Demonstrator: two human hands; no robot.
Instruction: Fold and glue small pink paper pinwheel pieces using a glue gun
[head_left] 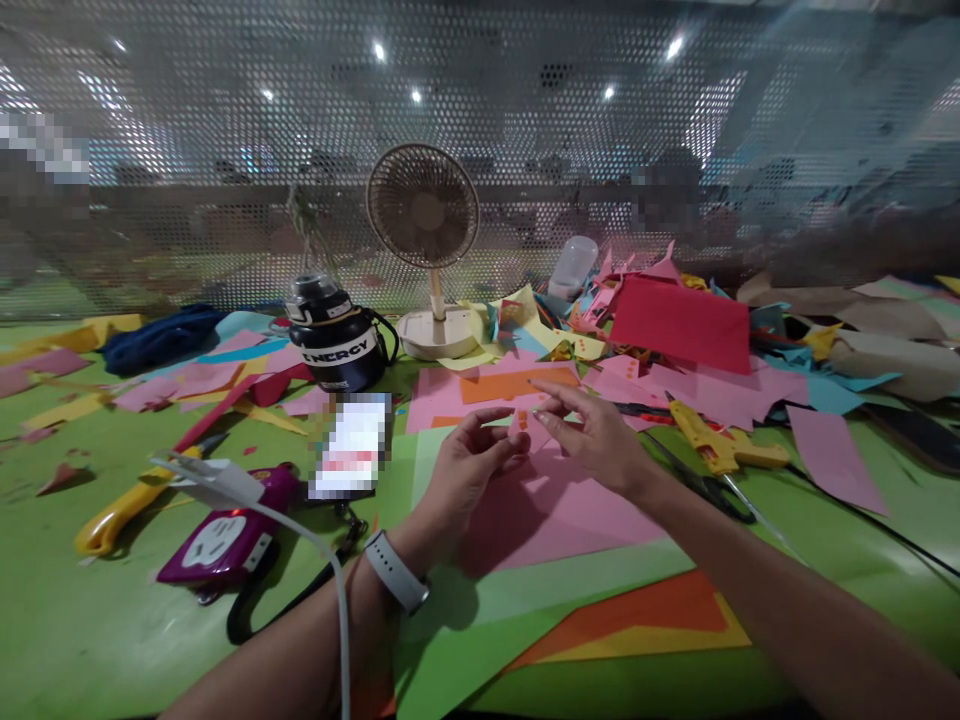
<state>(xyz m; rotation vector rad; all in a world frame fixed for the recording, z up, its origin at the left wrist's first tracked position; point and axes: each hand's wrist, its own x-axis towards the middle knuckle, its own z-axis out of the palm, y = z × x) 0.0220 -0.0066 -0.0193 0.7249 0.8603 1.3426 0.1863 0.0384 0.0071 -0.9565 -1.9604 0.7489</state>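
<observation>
Between the fingertips of my left hand (476, 460) is a small pink paper piece (520, 432) bearing orange spots. My right hand (592, 432) hovers just to its right, thumb and a finger pinched together and another finger stretched out. Whatever that pinch holds is too small to make out. Below both hands lies a large pink sheet (555, 515), on top of light green paper (600, 578). An orange strip (495, 387) rests on pink paper just beyond my hands.
Right: a yellow glue gun (716, 440), black scissors (694, 475) and piled paper scraps (682, 320). Left: a phone (351, 445), a purple power strip (229, 535) with a white plug and cable, and a yellow cutter (124, 515). Behind: a dark bottle (337, 340) and a fan (426, 215).
</observation>
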